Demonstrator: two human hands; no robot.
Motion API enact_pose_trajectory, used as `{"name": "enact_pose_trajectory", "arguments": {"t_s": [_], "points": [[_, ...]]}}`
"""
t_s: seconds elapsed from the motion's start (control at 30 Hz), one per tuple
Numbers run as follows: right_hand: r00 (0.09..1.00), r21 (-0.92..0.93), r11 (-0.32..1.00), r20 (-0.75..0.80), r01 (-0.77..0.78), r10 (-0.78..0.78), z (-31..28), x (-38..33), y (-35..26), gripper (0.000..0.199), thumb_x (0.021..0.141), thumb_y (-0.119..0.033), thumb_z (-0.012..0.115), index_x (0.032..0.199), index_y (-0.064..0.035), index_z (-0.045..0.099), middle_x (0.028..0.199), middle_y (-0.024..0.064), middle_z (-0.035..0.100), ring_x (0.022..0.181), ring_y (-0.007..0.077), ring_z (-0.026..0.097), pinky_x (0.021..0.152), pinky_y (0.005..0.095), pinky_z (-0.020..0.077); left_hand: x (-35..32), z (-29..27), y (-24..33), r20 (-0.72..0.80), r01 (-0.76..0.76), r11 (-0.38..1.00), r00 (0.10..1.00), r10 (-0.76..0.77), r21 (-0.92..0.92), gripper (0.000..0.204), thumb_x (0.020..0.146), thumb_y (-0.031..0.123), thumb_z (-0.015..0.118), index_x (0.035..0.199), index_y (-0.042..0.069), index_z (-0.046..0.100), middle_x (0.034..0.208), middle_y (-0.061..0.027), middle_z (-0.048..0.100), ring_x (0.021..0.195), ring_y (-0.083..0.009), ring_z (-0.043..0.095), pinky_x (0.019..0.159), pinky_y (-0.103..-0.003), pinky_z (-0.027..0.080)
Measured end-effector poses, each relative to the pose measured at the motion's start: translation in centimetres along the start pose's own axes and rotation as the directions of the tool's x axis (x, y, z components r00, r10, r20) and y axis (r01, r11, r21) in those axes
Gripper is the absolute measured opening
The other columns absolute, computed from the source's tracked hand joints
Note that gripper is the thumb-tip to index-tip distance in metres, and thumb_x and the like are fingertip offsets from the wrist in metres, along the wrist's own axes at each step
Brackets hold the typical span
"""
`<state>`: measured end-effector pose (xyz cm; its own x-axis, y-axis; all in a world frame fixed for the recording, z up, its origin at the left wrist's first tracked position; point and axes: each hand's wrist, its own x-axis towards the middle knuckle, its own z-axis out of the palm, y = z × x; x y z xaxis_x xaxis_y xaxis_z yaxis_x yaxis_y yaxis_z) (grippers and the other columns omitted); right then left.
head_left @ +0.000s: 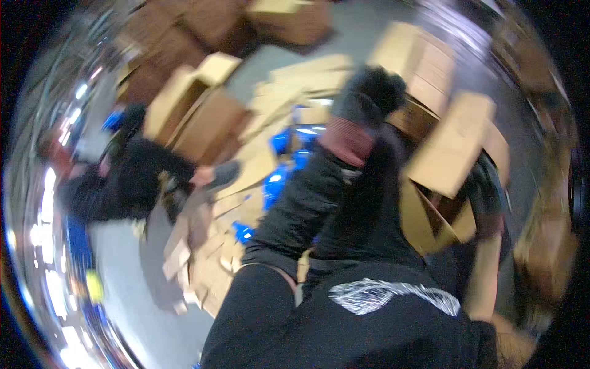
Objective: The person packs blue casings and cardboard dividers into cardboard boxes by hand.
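Two gloved hands, both at the open box (453, 144), right of centre, its flaps spread. Motion blur throughout; could not tell whether all the flaps belonged to one carton or two.

Left hand (372, 95) stretched far forward, at the box's left edge near the upper flaps. Dark glove, reddish cuff. Fingers smeared; could not tell whether they were curled on the cardboard or only beside it.

Right hand (484, 175) at the box's right side, beside the long pale flap and partly lost against dark clothing. Finger spread unreadable, grip likewise.

Judged on handling: opposite sides looked a sound placement, since weight could be shared across the walls. Flaps seemed poor handholds, likely to fold or tear; wall edges or corners would have served better. An even pull from both arms seemed wise, the left being at long reach; a half step closer would have eased it.

Footing a concern: flat cardboard (313, 71) and blue plastic (275, 184) lay loose ahead, likely slippery. Co-worker (141, 178) bent near on the left, so swings best kept rightward.
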<state>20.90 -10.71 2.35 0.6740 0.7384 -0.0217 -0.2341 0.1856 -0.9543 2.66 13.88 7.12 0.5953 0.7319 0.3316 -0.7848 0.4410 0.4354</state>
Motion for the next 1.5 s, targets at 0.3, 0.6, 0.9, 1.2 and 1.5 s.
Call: {"name": "enact_pose_trajectory", "arguments": {"t_s": [0.3, 0.6, 0.9, 1.2, 1.5], "points": [[0.724, 0.202, 0.977, -0.664, -0.069, 0.188, -20.1, 5.7, 10.5, 0.032, 0.086, -0.023, 0.053, 0.116, -0.0111, 0.052, 0.108, 0.008, 0.06, 0.094, 0.0229, 0.058, 0.083, 0.0359, 0.0442, 4.2, 4.0, -12.5, -0.112, 0.638, 0.77, 0.765, -0.634, 0.007, 0.035, 0.092, 0.032, 0.044, 0.107, 0.004, 0.06, 0.113, -0.0172, 0.059, 0.112, -0.0334, 0.052, 0.103, -0.047, 0.034], [0.844, -0.802, 0.373, -0.53, -0.466, -0.085, -25.5, 13.6, 21.4, 0.037, 0.086, -0.031, 0.047, 0.114, -0.007, 0.055, 0.12, 0.0147, 0.054, 0.114, 0.0289, 0.049, 0.097, 0.036, 0.0389, 1.7, 3.8, -18.1, 0.134, 0.556, 0.558, 0.624, -0.77, 0.616, 0.042, 0.086, 0.041, 0.053, 0.11, 0.006, 0.055, 0.107, -0.0144, 0.061, 0.101, -0.0317, 0.058, 0.088, -0.045, 0.045], [0.974, -0.969, 0.096, -0.228, -0.226, -0.005, -26.1, 12.8, 21.0, 0.027, 0.084, -0.02, 0.05, 0.105, -0.0073, 0.059, 0.107, 0.0145, 0.059, 0.095, 0.0268, 0.056, 0.081, 0.0369, 0.0454, 3.0, 4.0, -18.2, -0.062, 0.701, 0.466, 0.585, -0.809, 0.539, 0.042, 0.09, 0.037, 0.048, 0.107, -0.001, 0.053, 0.105, -0.015, 0.059, 0.1, -0.0265, 0.058, 0.082, -0.038, 0.049], [0.977, -0.932, 0.316, -0.129, -0.178, 0.17, -23.4, 10.0, 15.3, 0.021, 0.078, -0.004, 0.054, 0.098, -0.0051, 0.062, 0.094, 0.0133, 0.064, 0.078, 0.024, 0.061, 0.068, 0.0334, 0.0505, 2.7, 1.4, -18.4, 0.171, 0.494, 0.514, 0.583, -0.794, 0.701, 0.037, 0.083, -0.005, 0.043, 0.12, -0.001, 0.044, 0.112, -0.0157, 0.057, 0.104, -0.0274, 0.057, 0.088, -0.038, 0.048], [0.953, -0.093, 0.956, -0.151, -0.278, 0.263, -10.7, -1.5, -2.3, 0.051, 0.082, -0.015, 0.063, 0.127, -0.0003, 0.044, 0.116, 0.0099, 0.057, 0.105, 0.0168, 0.056, 0.091, 0.0324, 0.0467, -2.2, 3.6, -18.1, -0.006, 0.457, 0.444, 0.702, -0.712, 0.77, 0.045, 0.082, 0.011, 0.06, 0.125, 0.006, 0.046, 0.123, -0.0102, 0.052, 0.115, -0.0223, 0.049, 0.09, -0.035, 0.045]]}}
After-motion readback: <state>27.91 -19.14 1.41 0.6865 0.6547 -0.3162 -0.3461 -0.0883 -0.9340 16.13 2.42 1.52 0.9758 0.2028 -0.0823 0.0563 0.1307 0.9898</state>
